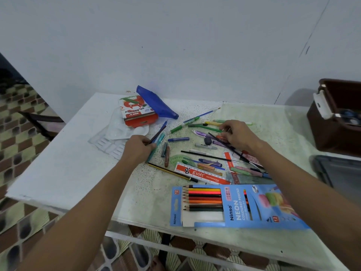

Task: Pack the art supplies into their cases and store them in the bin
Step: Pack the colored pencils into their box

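Note:
Loose pens, crayons and brushes point(197, 151) lie scattered across the table's middle. My left hand point(137, 148) grips a bundle of pens and pencils point(157, 136), among them a teal one and a dark one. My right hand point(237, 134) reaches into the pile with curled fingers around small pieces; what it holds is hidden. A blue Ninso coloured pencil case point(234, 206) lies open at the front with several pencils inside. An oil pastel box point(136, 112) and a blue pouch point(156, 102) sit at the back. The brown bin point(336, 118) stands at the right.
A clear plastic pastel tray point(115, 139) lies left of my left hand. A red g'soft ruler point(201, 174) and a green protractor point(180, 160) rest among the pens. A dark lid point(340, 173) sits at the right edge. A wall backs the table.

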